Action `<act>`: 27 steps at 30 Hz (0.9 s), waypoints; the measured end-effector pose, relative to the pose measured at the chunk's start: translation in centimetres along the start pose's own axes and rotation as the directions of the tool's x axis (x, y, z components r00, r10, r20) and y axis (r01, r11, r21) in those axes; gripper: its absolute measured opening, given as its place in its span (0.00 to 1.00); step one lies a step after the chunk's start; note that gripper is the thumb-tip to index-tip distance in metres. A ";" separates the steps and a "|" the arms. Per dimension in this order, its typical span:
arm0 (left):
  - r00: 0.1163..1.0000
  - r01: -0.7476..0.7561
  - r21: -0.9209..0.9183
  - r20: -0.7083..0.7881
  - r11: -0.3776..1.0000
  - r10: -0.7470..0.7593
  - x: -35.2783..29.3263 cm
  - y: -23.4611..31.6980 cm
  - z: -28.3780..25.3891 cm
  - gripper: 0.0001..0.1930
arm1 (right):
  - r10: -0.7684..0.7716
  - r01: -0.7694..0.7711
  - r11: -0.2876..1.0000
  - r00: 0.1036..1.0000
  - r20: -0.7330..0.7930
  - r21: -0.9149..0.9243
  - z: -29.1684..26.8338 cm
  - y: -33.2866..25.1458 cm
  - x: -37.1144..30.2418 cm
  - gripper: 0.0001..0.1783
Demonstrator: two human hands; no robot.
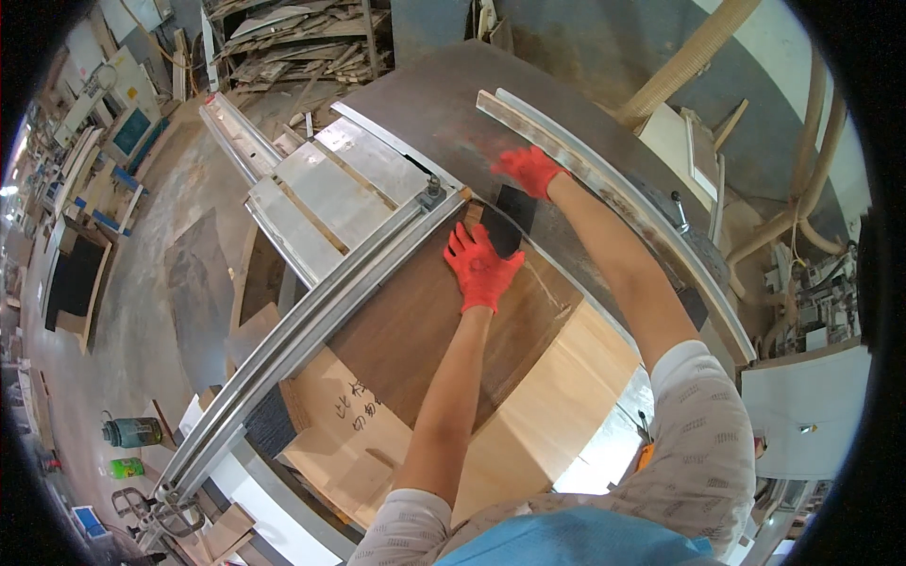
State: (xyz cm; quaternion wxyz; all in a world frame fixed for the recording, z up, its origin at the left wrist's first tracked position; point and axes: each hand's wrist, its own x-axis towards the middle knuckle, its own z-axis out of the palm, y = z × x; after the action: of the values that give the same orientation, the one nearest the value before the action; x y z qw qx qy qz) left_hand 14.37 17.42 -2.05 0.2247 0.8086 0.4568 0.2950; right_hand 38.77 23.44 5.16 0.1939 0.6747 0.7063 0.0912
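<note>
My left hand (481, 268), in a red glove, lies with its fingers spread on a brown wooden board (401, 325). The board's far edge is by the long metal fence (330, 307) of a sliding table saw. A small wood block (474, 214) sits just beyond my left fingertips, beside a dark round-edged piece (500, 236). My right hand (530, 172), also red-gloved, is stretched out over the dark saw table (415, 94), near the wooden-faced rip fence (576, 156). Its fingers are apart and slightly blurred, with nothing seen in them.
Pale plywood sheets (552, 377) lie under and beside the brown board. The metal sliding carriage (326, 189) extends to the far left. Scrap wood fills a rack (302, 42) at the back. Dust hoses (694, 61) run along the right. Bottles (132, 432) stand at lower left.
</note>
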 end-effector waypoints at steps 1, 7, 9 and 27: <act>1.000 -0.006 0.001 -0.017 1.000 0.006 0.0 -0.2 -0.1 0.49 | -0.079 0.089 0.989 0.994 0.081 -0.122 1.6 0.0 -0.7 0.47; 0.999 -0.045 -0.026 -0.028 0.999 0.044 0.2 0.4 0.0 0.49 | -0.059 0.059 0.998 0.998 0.000 0.027 8.1 0.6 -2.9 0.52; 0.998 -0.034 0.005 -0.045 0.999 0.034 0.5 -0.8 -0.1 0.50 | -0.003 0.004 0.999 1.000 0.027 -0.035 6.6 -0.4 -2.6 0.49; 0.985 -0.127 0.146 -0.101 0.981 0.142 1.8 -1.9 0.1 0.46 | 0.977 -0.711 0.152 0.212 0.003 0.686 8.7 -0.5 -49.1 0.43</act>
State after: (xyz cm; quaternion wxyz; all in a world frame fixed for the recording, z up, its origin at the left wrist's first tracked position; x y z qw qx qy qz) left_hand 13.98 19.89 -2.83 0.1216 0.8337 0.4323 0.3214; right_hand 42.51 -26.27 4.46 -0.2704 0.9351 0.1878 0.1312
